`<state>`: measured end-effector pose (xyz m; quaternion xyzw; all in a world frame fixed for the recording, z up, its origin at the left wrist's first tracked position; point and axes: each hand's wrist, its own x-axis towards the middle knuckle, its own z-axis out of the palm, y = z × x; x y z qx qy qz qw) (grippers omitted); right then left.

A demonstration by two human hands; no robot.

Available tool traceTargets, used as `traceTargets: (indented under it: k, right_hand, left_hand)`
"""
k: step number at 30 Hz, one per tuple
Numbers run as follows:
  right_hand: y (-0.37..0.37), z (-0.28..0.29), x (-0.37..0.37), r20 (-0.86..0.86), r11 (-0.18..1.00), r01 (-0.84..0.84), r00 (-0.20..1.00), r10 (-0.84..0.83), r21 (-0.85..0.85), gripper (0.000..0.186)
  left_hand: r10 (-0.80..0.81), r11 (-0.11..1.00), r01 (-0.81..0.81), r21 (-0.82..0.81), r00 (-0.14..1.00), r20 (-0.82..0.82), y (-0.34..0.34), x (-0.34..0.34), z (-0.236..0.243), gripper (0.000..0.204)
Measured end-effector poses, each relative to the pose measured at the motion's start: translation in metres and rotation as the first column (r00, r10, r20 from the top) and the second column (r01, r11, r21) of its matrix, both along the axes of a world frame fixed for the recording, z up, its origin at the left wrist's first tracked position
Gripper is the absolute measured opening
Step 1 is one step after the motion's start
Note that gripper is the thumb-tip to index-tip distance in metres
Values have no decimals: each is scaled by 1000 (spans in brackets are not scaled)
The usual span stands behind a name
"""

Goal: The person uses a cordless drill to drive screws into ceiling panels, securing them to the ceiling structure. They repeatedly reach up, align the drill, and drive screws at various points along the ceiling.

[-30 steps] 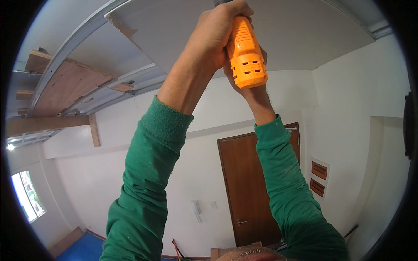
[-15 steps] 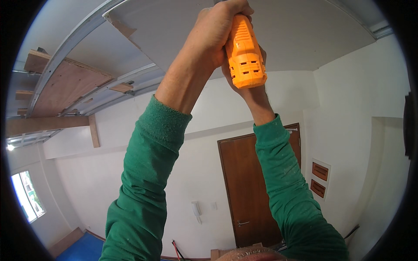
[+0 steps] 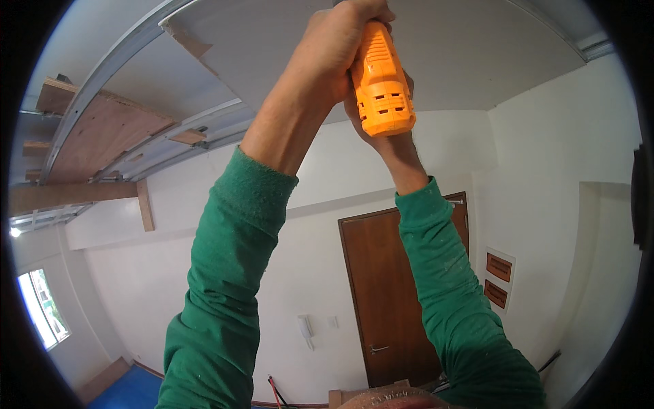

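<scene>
Overhead, against the ceiling panel (image 3: 436, 61), I hold an orange power drill (image 3: 383, 82) with its vented rear end toward me. My left hand (image 3: 332, 48) is closed around its front part, near the top edge of the view. My right hand (image 3: 354, 114) is closed on it from the far side, mostly hidden behind the orange housing. A little dark metal shows past my left hand; the tool's working tip is out of sight. Both forearms, in green sleeves, are raised nearly straight.
To the left, metal ceiling framing (image 3: 85, 95) and a plywood board (image 3: 102, 136) show beside the panel's broken edge. A brown door (image 3: 388, 293), a wall handset (image 3: 306, 330) and a window (image 3: 44, 307) lie below. Blue floor covering (image 3: 126, 390) shows at lower left.
Almost nothing differs. The drill and both hands sit very slightly higher and to the left in the view, along with the whole scene; both grips stay the same.
</scene>
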<state>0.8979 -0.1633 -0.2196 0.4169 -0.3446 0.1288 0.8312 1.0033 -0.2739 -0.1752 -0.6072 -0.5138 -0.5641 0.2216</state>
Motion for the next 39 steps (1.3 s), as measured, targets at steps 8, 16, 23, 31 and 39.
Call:
traceTargets:
  k: [8,16,23,31,39]
  right_hand:
    - [1,5,1,-58,1000,12,998,-12,3,56]
    - [-1,3,0,-56,1000,-3,998,4,12,57]
    - [1,6,9,-87,999,35,996,-35,4,57]
    - [3,9,10,-52,999,-8,999,10,33,62]
    - [0,11,12,-117,998,62,991,-64,-21,62]
  left_hand:
    - [-57,998,57,-2,998,-26,-1,-2,4,23]
    - [-75,997,74,-13,996,-42,-2,-10,6,22]
    - [-60,998,61,14,997,-52,0,2,3,19]
    - [-5,1000,2,-23,991,-135,-1,-25,19,25]
    - [-133,991,132,-27,990,-46,-2,-9,21,17]
